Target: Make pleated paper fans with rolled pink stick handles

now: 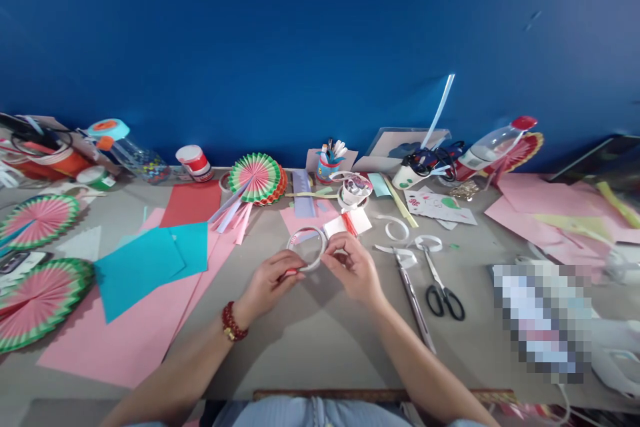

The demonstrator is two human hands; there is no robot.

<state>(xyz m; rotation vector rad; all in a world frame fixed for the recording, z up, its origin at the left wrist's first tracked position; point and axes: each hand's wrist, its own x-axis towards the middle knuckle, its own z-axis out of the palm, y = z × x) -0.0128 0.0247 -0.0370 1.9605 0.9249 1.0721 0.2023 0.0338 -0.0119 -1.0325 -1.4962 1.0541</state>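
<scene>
Between my two hands, over the middle of the grey table, is a roll of white tape (321, 238). My left hand (273, 280), with a dark red bead bracelet at the wrist, pinches the roll's lower left edge; a small red bit shows at its fingertips. At the roll's right edge, my right hand (355, 265) has its thumb and forefinger pressed together on the tape. To the right lie black-handled scissors (444, 292) and a long slim silver tool (416, 307), with curled white strips (397, 230) near their tips.
Pink sheets (120, 340) and teal sheets (145, 267) lie at left, near pleated paper fans (40, 303). Along the blue wall stand a pleated fan (255, 178), a pen cup (329, 168) and a red-capped bottle (493, 147). A white glue gun (617, 347) lies at right.
</scene>
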